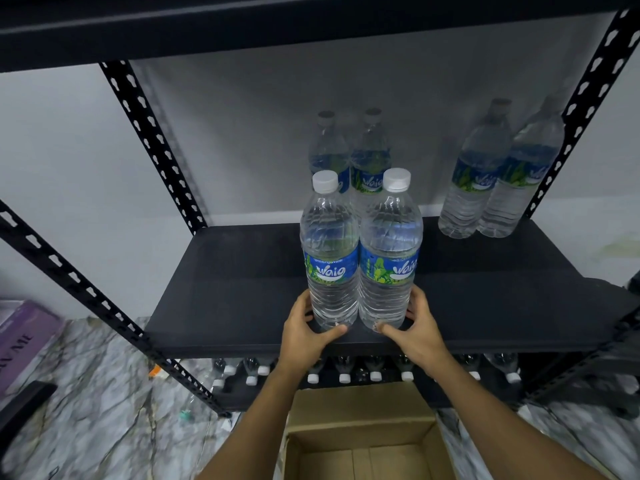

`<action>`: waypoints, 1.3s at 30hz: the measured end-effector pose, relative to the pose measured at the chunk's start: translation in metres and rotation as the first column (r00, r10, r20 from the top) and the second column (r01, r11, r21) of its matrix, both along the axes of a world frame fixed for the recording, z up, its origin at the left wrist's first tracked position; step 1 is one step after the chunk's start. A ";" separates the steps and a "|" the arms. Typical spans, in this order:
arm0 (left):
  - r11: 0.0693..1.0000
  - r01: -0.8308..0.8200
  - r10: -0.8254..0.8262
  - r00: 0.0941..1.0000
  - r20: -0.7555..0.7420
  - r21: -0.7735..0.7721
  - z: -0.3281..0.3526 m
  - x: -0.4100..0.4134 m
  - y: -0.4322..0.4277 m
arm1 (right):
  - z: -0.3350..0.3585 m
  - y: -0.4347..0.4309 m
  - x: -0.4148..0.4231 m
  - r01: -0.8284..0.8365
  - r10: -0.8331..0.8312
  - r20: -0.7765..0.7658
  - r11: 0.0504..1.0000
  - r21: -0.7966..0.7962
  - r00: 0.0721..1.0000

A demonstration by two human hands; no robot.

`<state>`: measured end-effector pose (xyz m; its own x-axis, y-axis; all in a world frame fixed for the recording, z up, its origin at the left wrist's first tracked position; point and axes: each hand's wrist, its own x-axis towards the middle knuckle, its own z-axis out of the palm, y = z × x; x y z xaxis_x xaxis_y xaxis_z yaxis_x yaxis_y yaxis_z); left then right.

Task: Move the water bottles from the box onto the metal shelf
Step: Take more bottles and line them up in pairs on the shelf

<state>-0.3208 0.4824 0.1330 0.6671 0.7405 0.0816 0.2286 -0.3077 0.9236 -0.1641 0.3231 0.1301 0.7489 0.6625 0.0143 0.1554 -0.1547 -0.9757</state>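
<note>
The left hand [306, 327] grips low one full clear plastic water bottle [330, 244] with white cap, the right hand [420, 323] its twin [389, 244], both upright at the front of the black metal shelf [235, 289]; they seem heavy, smooth and thin-walled, so the stiffer base suits holding.

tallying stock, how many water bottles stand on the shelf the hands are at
6: front pair at the edge, held by left hand and right hand; second pair directly behind; third pair back right. None seem hidden.
</note>
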 end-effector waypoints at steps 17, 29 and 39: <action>0.997 0.037 -0.036 0.999 0.016 -0.067 0.008 0.007 -0.001 | 0.011 0.010 -0.011 0.131 -0.135 0.046 0.989 0.067 0.990; 0.996 0.036 -0.025 0.991 0.131 -0.085 0.025 0.006 -0.001 | 0.028 0.004 0.007 0.061 -0.057 0.125 0.998 -0.033 0.991; 0.994 -0.073 0.081 0.992 0.098 -0.078 0.028 -0.027 0.033 | 0.029 0.048 -0.016 -0.011 0.018 0.126 0.998 -0.060 0.992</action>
